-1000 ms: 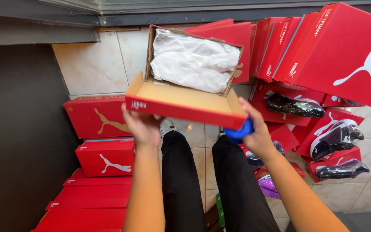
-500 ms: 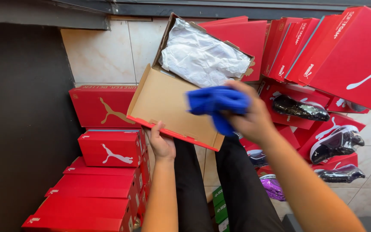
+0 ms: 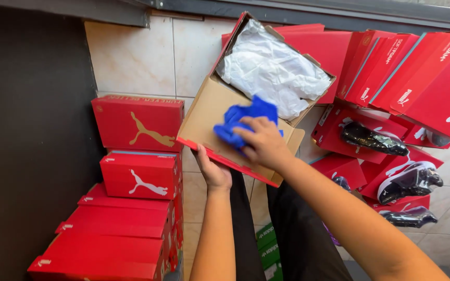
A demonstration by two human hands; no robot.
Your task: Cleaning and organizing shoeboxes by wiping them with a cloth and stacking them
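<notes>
At the far left a dark wall panel [image 3: 27, 145] runs down beside a stack of red shoe boxes [image 3: 136, 171], piled in steps on the pale tiled floor [image 3: 131, 57]. Just right of the stack the left hand [image 3: 213, 169] comes up from below – its fingers curled around the lower red edge of an open shoe box [image 3: 209, 112], gripping it from underneath and holding it tilted up in the air. The box's brown cardboard inside faces the camera, and crumpled white tissue paper [image 3: 274, 75] fills its deeper half toward the top. The right hand [image 3: 264, 143] lies on the brown inner face of the box, fingers bent and closed over a bunched blue cloth [image 3: 243, 119], pressing it flat against the cardboard. Below the hands, dark trousers [image 3: 287, 229] run down the frame. Further right, more red boxes [image 3: 412, 73] lean stacked on edge, and beneath them black shoes [image 3: 371, 139] in clear wrap rest on open red lids – another dark pair [image 3: 410, 182] lies nearer the right edge.
</notes>
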